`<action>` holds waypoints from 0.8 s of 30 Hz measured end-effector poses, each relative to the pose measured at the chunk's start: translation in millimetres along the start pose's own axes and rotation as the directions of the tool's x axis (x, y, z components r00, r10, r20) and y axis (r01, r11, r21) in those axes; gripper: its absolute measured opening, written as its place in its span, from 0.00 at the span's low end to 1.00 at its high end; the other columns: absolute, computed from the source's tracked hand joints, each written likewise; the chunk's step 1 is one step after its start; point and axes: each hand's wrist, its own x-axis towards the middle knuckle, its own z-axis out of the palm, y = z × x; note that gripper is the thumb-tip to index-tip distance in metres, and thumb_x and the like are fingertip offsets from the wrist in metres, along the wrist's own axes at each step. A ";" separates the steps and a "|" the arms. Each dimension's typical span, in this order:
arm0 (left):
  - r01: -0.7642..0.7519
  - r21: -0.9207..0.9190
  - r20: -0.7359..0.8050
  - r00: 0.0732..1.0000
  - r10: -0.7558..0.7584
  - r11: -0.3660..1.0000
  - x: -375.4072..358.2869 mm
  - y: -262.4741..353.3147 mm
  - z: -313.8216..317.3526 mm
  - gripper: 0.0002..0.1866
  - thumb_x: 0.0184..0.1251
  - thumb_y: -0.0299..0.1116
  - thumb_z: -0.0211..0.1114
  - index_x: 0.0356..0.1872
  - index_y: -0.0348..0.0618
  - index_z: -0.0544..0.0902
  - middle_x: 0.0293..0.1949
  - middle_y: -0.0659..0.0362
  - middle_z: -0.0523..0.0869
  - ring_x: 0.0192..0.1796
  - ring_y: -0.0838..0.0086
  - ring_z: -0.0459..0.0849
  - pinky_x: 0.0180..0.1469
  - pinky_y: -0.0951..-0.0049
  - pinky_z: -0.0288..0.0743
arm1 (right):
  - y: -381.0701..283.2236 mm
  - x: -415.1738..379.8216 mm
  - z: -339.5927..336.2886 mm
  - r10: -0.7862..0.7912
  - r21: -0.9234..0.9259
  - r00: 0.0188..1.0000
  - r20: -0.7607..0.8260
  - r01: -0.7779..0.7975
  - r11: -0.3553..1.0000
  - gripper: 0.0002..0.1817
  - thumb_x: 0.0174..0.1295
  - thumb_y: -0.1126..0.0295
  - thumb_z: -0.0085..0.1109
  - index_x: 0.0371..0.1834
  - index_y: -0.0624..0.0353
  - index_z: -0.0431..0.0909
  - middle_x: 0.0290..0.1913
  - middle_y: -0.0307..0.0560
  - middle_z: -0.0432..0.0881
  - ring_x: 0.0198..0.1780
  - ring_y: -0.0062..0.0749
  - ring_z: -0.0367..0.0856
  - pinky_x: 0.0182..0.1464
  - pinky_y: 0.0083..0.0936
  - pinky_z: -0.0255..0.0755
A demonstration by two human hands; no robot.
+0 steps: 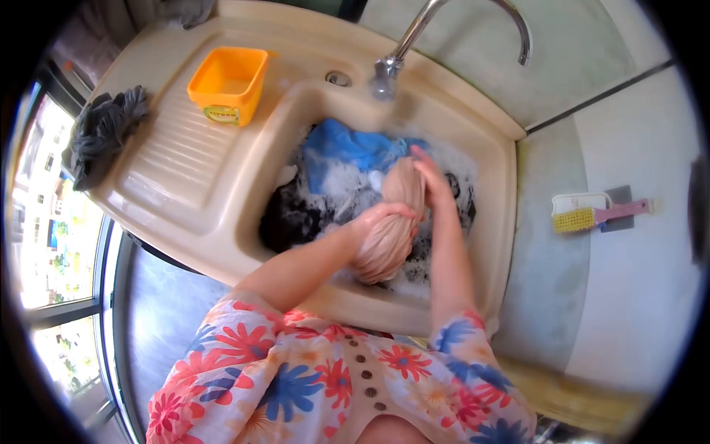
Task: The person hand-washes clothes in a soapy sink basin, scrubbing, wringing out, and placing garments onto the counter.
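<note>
A wet beige cloth [384,251] hangs bunched and twisted between my two hands over the sink basin [255,196]. My left hand [383,217] is wrapped round its middle. Higher up, my right hand [433,181] is closed on the cloth's upper end. Below them the basin holds foamy, soapy water [344,181]. A blue cloth [351,144] soaks at the far side, and dark fabric [288,211] lies in the water at the left.
An orange plastic tub [248,100] stands on the ribbed drainboard [174,159]. A dark grey wrung cloth [107,133] lies at the left edge. The chrome faucet [414,29] rises behind the basin. On the right wall hangs a yellow-bristled brush [577,220] with a pink handle.
</note>
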 end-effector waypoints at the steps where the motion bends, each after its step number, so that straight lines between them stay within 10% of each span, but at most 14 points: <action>1: -0.022 -0.012 0.080 0.997 0.023 1.000 -4.0 1.3 5.1 0.22 0.50 0.39 0.60 0.45 0.38 0.71 0.24 0.55 0.76 0.26 0.64 0.76 0.32 0.64 0.72 | 1.3 -8.5 0.0 -0.064 0.213 0.994 0.088 0.044 0.976 0.35 0.56 0.62 0.58 0.65 0.58 0.54 0.51 0.54 0.74 0.48 0.43 0.75 0.49 0.37 0.72; 3: -0.002 -0.105 0.222 0.975 0.026 0.994 -11.2 2.1 15.0 0.23 0.49 0.38 0.60 0.46 0.37 0.71 0.24 0.53 0.75 0.26 0.63 0.76 0.30 0.65 0.70 | 1.3 -29.4 -2.7 -0.237 0.604 0.951 0.200 0.071 0.794 0.38 0.58 0.55 0.56 0.67 0.55 0.50 0.57 0.55 0.69 0.56 0.48 0.71 0.53 0.44 0.70; 6: 0.041 -0.108 0.361 0.933 0.001 0.993 -5.3 3.4 17.6 0.24 0.48 0.37 0.59 0.47 0.37 0.70 0.24 0.51 0.75 0.25 0.63 0.75 0.29 0.65 0.69 | 11.0 -21.4 41.5 -0.441 0.702 0.749 0.494 -0.045 0.710 0.40 0.58 0.48 0.54 0.68 0.55 0.48 0.65 0.57 0.59 0.64 0.51 0.60 0.55 0.48 0.69; 9: 0.083 -0.060 0.409 0.911 -0.051 0.995 -4.2 -3.3 10.9 0.24 0.52 0.39 0.59 0.49 0.37 0.69 0.23 0.51 0.74 0.24 0.63 0.74 0.30 0.65 0.69 | -17.1 -20.1 48.7 -0.570 0.771 0.692 0.443 0.030 0.636 0.38 0.59 0.52 0.54 0.67 0.55 0.50 0.61 0.54 0.64 0.59 0.48 0.66 0.50 0.44 0.73; 10: 0.118 -0.069 0.390 0.917 -0.082 0.991 -8.3 -4.6 15.9 0.24 0.53 0.39 0.59 0.49 0.37 0.69 0.23 0.51 0.74 0.24 0.63 0.74 0.29 0.65 0.68 | -33.1 -22.0 52.9 -0.592 0.772 0.684 0.427 0.064 0.632 0.28 0.57 0.58 0.57 0.59 0.57 0.63 0.45 0.50 0.74 0.44 0.38 0.75 0.41 0.34 0.76; 13: 0.074 0.080 0.198 0.976 -0.089 0.994 -14.3 1.5 29.3 0.25 0.52 0.42 0.65 0.48 0.38 0.71 0.23 0.54 0.74 0.24 0.68 0.74 0.29 0.69 0.68 | -83.3 -48.9 65.3 -0.195 0.232 0.973 0.124 0.162 0.959 0.16 0.54 0.67 0.57 0.45 0.57 0.70 0.29 0.43 0.74 0.28 0.28 0.74 0.32 0.25 0.74; 15: 0.039 0.352 -0.100 0.995 -0.004 0.935 -14.9 13.8 38.4 0.26 0.49 0.41 0.67 0.47 0.39 0.72 0.22 0.56 0.74 0.24 0.70 0.73 0.28 0.71 0.68 | -61.9 -30.3 53.8 -0.087 -0.099 0.994 -0.071 0.079 0.992 0.09 0.48 0.72 0.58 0.34 0.55 0.72 0.25 0.41 0.76 0.25 0.25 0.74 0.29 0.20 0.72; 16: -0.026 0.395 -0.180 0.978 0.105 0.918 -3.3 13.0 27.5 0.25 0.44 0.41 0.69 0.43 0.38 0.76 0.23 0.58 0.76 0.26 0.71 0.76 0.30 0.73 0.70 | -32.9 -7.6 32.7 -0.041 -0.280 0.993 -0.112 0.008 0.960 0.09 0.47 0.72 0.58 0.33 0.56 0.74 0.26 0.42 0.77 0.25 0.26 0.75 0.30 0.21 0.72; 18: -0.212 0.865 -0.034 0.880 0.474 0.455 54.6 6.4 -39.0 0.24 0.44 0.42 0.68 0.40 0.35 0.78 0.30 0.52 0.81 0.33 0.63 0.81 0.37 0.70 0.74 | 32.3 20.6 10.0 -0.260 -0.792 0.945 -0.199 0.001 0.610 0.09 0.45 0.70 0.59 0.30 0.60 0.75 0.28 0.47 0.81 0.28 0.32 0.78 0.33 0.27 0.73; 21: 0.279 0.934 -0.355 0.783 0.511 0.221 42.1 6.7 -23.1 0.28 0.41 0.42 0.68 0.44 0.34 0.76 0.38 0.46 0.81 0.44 0.60 0.80 0.47 0.67 0.72 | 50.3 22.6 8.4 -0.336 -0.924 0.908 -0.250 -0.120 0.362 0.12 0.46 0.64 0.59 0.30 0.60 0.77 0.30 0.53 0.81 0.32 0.42 0.80 0.38 0.32 0.73; 24: 0.338 0.935 -0.314 0.648 0.694 0.107 43.7 0.3 -17.2 0.33 0.48 0.48 0.64 0.49 0.30 0.72 0.40 0.43 0.81 0.46 0.56 0.80 0.50 0.66 0.71 | 48.2 18.7 11.6 -0.362 -0.932 0.884 -0.296 -0.183 0.313 0.14 0.50 0.60 0.59 0.32 0.59 0.78 0.31 0.56 0.81 0.36 0.46 0.80 0.40 0.32 0.72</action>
